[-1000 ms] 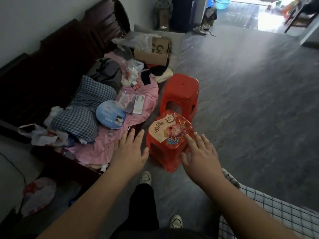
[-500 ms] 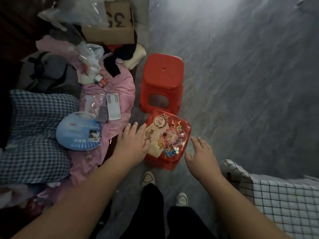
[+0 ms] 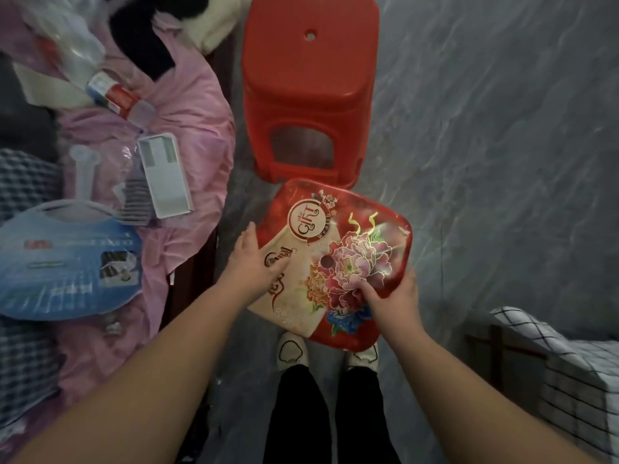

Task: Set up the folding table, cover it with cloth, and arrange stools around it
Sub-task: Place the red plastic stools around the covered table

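Note:
A red plastic stool with a flower print on its seat [image 3: 338,256] stands right in front of my feet. My left hand [image 3: 256,262] grips its left edge, thumb on top of the seat. My right hand [image 3: 393,293] grips the near right edge, thumb on the flower print. A second, plain red stool [image 3: 308,95] stands just beyond it on the grey floor. At the lower right is the corner of the table, covered with a white black-checked cloth [image 3: 569,370].
A dark wooden bench on the left is heaped with a pink cloth [image 3: 191,105], a blue round fan [image 3: 67,266], a small white box [image 3: 164,175], checked fabric and plastic bags. The grey stone floor [image 3: 502,145] stretches out to the right.
Both hands have moved down onto the flowered stool and closed round its edges. My head has tilted further down, so the stools fill more of the view.

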Tool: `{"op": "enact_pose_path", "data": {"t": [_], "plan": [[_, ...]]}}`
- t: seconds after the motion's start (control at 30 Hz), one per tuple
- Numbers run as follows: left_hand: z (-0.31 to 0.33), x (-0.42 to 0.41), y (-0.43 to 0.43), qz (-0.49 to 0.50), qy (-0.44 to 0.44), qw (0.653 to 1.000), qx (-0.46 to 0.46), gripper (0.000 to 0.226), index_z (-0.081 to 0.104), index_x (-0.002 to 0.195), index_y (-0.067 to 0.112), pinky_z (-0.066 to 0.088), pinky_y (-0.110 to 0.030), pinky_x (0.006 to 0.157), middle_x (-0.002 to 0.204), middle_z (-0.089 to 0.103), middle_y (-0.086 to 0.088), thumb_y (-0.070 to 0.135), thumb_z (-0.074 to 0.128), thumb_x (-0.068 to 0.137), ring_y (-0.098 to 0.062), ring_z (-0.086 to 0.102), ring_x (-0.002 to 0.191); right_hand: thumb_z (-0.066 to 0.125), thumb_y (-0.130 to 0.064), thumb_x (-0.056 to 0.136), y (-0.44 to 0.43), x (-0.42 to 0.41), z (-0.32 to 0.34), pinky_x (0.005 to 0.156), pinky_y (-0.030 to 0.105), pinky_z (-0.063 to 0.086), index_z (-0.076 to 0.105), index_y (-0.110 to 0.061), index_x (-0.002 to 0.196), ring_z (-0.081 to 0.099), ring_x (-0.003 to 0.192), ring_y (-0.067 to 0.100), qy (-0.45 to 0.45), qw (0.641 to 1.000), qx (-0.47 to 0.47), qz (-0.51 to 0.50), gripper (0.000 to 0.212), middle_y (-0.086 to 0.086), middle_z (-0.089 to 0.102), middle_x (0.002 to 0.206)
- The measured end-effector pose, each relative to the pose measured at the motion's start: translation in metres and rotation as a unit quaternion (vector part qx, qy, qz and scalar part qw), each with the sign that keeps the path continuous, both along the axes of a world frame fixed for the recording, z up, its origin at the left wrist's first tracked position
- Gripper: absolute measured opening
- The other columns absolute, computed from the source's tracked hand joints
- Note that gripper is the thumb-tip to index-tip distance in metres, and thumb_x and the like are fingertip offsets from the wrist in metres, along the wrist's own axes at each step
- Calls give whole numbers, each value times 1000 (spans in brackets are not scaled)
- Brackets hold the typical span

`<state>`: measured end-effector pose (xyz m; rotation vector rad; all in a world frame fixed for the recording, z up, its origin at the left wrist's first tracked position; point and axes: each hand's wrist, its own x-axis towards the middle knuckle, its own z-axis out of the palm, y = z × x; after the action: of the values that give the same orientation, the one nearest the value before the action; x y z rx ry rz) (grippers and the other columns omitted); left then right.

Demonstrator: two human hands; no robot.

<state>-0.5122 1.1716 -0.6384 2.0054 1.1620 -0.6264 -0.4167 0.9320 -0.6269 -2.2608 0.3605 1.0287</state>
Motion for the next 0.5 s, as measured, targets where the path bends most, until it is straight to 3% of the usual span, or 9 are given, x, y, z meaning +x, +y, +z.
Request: {"op": "enact_pose_path", "data": {"t": [0.2, 0.33, 0.5], "plan": [[-22, 1, -4, 35, 4, 999, -38, 107, 8, 155, 25, 46, -53, 103, 150, 38, -10, 48, 76, 75, -31, 50, 129, 82, -56, 73, 7, -5, -20, 106, 54, 46, 4, -27, 157, 52, 132, 33, 42, 998, 6, -55, 119, 8, 46, 150], [-6, -1, -5, 49, -4, 998, -33, 108, 21, 146, 21, 53, -51, 95, 140, 48, -9, 62, 72, 60, -29, 57, 118, 84, -48, 74, 7, -1, -10, 102, 53, 50, 16, -25, 154, 57, 126, 30, 38, 997, 26, -61, 107, 6, 53, 143], [48, -8, -11, 62, -27, 998, -6, 92, 25, 142, 20, 54, -51, 92, 135, 53, -7, 50, 78, 73, -29, 59, 115, 82, -36, 80, -1, 12, 40, 99, 51, 52, 20, -26, 154, 58, 123, 28, 21, 998, 54, -34, 97, 3, 56, 141]]}}
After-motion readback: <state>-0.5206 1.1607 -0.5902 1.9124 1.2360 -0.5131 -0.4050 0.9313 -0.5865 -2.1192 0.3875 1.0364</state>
